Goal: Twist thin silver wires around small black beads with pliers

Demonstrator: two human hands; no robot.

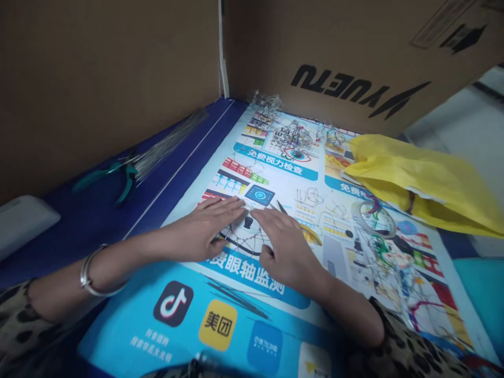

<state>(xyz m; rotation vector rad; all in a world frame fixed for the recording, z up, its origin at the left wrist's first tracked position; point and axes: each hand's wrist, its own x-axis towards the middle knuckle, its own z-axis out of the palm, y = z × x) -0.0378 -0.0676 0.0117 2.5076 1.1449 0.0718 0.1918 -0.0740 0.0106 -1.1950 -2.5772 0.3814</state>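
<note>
Wirework of thin, dark curved strands (252,244) lies at the centre, flat against a blue-and-white printed sheet (129,320), partly hidden under my hands. Against the busy print, I cannot trace its full outline.

Grip state: my left hand (208,226) and right hand (289,252) are both released, fingers extended, fingertips nearly meeting over the work. No pinch is visible.

Handling, as judged: very light, springy, easily bent; strands may snag or slide on smooth print. Take hold at the outer curve, with fingertips, and support it from below.

Surroundings, clocked from my hands:
- 3 o'clock: yellow-handled pointed tool (313,234), just beside my right hand; clear tape ring (357,221) beyond.
- 4 o'clock: multicoloured wire tangle (409,289), a snag hazard.
- 2 o'clock: yellow fabric-like bag (417,168).
- 1 o'clock: silver wire heap (293,137).
- 10 o'clock: teal-handled pliers (128,184) touching straight silver wires (169,142), on the blue worktop (157,199).
- 12 o'clock: brown cardboard wall (334,31) limits far reach.
</note>
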